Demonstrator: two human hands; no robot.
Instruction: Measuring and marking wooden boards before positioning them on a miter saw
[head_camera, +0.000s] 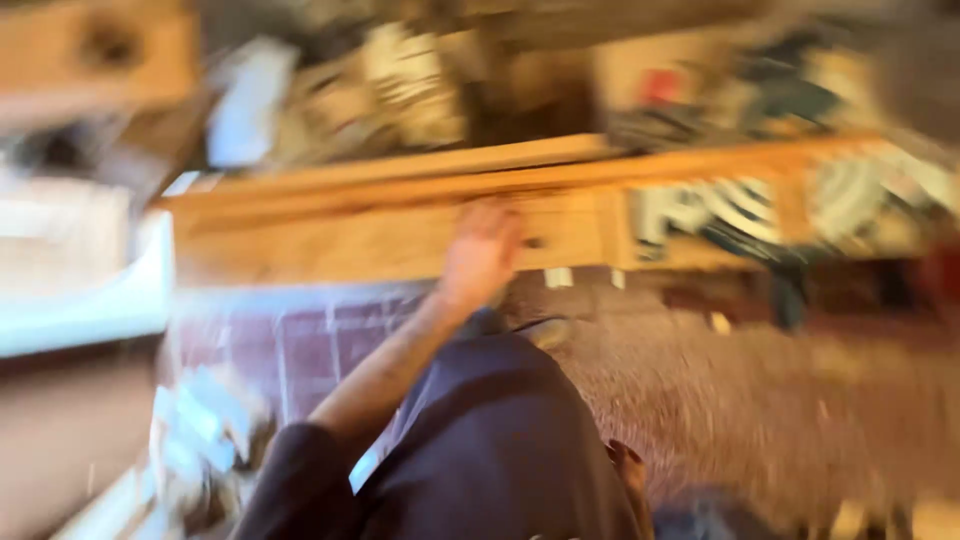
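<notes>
Left hand (482, 250) against the wooden bench rail (400, 235), grip unclear through blur; striped package (730, 210) beyond.

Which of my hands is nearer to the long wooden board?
Left. The left hand reaches out onto the long wooden board, seemingly touching it, though blur hides the contact. The right hand hangs low beside the dark trousers, well away from it.

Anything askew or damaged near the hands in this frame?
Too motion-blurred to confirm damage. The left hand reaches up against the long light-wooden bench edge; whether its grip is closed is unclear. Cluttered pale items on the tiled floor at lower left look scattered, though what they are is unreadable.
</notes>
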